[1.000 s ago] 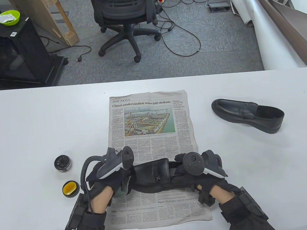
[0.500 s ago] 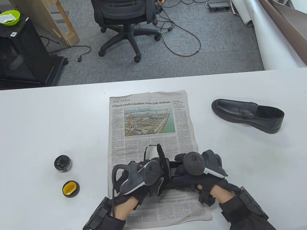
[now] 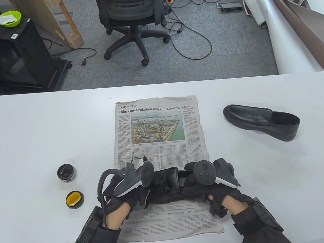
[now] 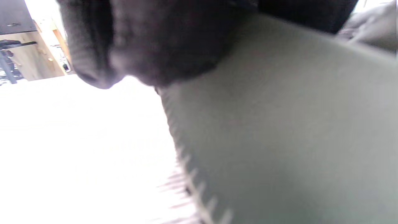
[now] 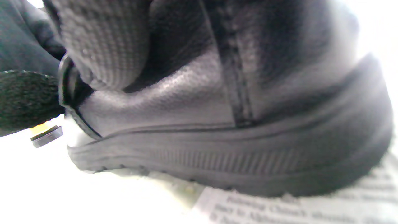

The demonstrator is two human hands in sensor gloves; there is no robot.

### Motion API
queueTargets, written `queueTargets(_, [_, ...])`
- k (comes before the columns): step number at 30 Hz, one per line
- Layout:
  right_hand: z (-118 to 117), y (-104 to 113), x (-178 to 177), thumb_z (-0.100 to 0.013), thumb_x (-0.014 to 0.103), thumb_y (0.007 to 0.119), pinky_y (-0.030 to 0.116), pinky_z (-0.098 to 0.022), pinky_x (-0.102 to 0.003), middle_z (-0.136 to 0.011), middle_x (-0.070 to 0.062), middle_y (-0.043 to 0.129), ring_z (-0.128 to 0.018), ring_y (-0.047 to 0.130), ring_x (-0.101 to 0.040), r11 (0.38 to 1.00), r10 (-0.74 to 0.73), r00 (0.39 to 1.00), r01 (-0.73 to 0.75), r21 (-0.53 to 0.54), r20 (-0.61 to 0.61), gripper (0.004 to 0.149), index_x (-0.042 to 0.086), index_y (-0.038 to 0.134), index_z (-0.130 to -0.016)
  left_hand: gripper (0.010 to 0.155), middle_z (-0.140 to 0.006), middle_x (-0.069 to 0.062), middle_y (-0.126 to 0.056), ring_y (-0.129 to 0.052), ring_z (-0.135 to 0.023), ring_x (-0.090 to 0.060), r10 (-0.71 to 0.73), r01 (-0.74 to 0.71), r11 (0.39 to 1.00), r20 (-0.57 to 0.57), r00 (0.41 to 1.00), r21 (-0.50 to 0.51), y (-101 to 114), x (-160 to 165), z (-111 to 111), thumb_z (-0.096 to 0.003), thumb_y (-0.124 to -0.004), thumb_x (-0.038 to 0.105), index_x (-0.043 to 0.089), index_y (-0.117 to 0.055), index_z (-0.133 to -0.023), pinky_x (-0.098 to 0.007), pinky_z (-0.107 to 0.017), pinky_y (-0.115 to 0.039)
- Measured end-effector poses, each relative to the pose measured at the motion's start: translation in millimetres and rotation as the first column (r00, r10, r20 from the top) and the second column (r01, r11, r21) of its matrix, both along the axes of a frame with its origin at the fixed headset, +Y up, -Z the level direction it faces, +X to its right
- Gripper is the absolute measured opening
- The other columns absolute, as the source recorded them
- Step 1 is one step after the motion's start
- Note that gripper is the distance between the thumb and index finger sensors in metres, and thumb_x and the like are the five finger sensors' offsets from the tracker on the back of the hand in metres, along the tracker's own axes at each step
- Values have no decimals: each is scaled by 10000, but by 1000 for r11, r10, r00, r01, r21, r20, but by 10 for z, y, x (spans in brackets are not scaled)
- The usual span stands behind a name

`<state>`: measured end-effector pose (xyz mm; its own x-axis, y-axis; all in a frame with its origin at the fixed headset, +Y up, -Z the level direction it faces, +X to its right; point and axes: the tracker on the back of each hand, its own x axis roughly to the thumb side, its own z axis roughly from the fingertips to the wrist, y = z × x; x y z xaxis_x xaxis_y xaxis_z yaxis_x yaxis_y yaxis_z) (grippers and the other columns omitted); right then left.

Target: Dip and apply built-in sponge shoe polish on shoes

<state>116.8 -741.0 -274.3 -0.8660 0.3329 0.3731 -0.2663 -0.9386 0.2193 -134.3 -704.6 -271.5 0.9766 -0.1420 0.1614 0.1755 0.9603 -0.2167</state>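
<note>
Black leather loafer [image 3: 167, 184] lying on spread newspaper [image 3: 157, 133] atop white surface [image 3: 39, 131], heel clamped in right hand [image 3: 208, 179]; left hand [image 3: 128, 191] pressing pale grey cloth [image 4: 279, 124] to toe, grip unclear. Round open polish tin [image 3: 66, 172] and yellow-sponge lid [image 3: 74, 199] lying left.

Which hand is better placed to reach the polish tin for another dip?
Left. The left hand works at the toe end of the shoe, nearest the open polish tin. The right hand grips the heel, steadying it on the newspaper.
</note>
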Motion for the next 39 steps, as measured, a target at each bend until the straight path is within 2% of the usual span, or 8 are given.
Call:
queueTargets(4, [-2,0,1,-292,589,870,693,-671,-566,-993,23,655,-859,754,-326,1000,0,1000,0,-1,1,441,311,983,-615,516,-486,82,-1036,-1008,-138,-43,-41,43,997,-21,999,68,57,-106,16,-393,-915,500,284,-832,-854,-382,-439,-926])
queueTargets(6, [-3,0,1,-293,588,870,693,-670,-567,-993,24,655,-858,755,-327,1000,-1,1000,1,-1,-1,440,310,984,-615,517,-480,83,-1038,-1008,-132,-42,83,-83,991,7,997,104,71,-57,41,-386,-923,496,280,-835,-848,-379,-431,-929])
queueTargets(9, [-2,-1,2,-293,588,870,693,-670,-567,-993,25,655,-858,755,-326,1000,0,1000,0,0,0,440,311,985,-614,523,-481,87,-1037,-1010,-131,-36,300,-313,945,131,945,92,106,174,155,-377,-925,499,281,-831,-843,-374,-426,-932])
queueTargets(13, [-2,1,3,-292,588,870,694,-669,-567,-994,23,654,-859,754,-327,1000,0,1000,0,-1,-2,441,311,984,-615,522,-479,93,-1042,-1018,-127,-31,387,-415,903,214,897,108,66,523,290,-363,-927,509,279,-838,-823,-366,-416,-941])
queueTargets(16, [-3,0,4,-293,588,870,692,-671,-567,-995,23,652,-860,754,-326,1000,1,1000,-1,-1,-2,440,311,984,-615,530,-481,92,-1041,-1021,-125,-30,330,-361,924,215,919,125,10,660,329,-359,-924,515,270,-833,-820,-364,-410,-945])
queueTargets(21, [-4,1,2,-294,589,869,693,-671,-567,-995,22,653,-859,754,-327,1000,2,1000,-2,-1,-3,439,312,983,-615,517,-481,91,-1032,-1013,-126,-35,203,-227,968,205,958,104,-5,653,346,-369,-918,517,276,-827,-817,-370,-414,-937])
queueTargets(30, [-5,0,1,-293,590,869,692,-671,-567,-995,24,652,-859,754,-327,1000,0,1000,0,-5,-3,440,313,984,-615,501,-490,87,-1028,-1014,-141,-47,83,-69,992,128,988,-107,-52,289,152,-374,-922,510,286,-829,-813,-379,-431,-928])
queueTargets(39, [-3,0,1,-292,589,869,693,-670,-568,-993,25,655,-859,754,-326,1000,1,1000,-1,-3,-3,440,312,984,-615,472,-485,83,-1027,-1007,-140,-53,34,-29,988,37,999,-152,-1,-85,9,-379,-932,487,296,-841,-801,-383,-437,-921])
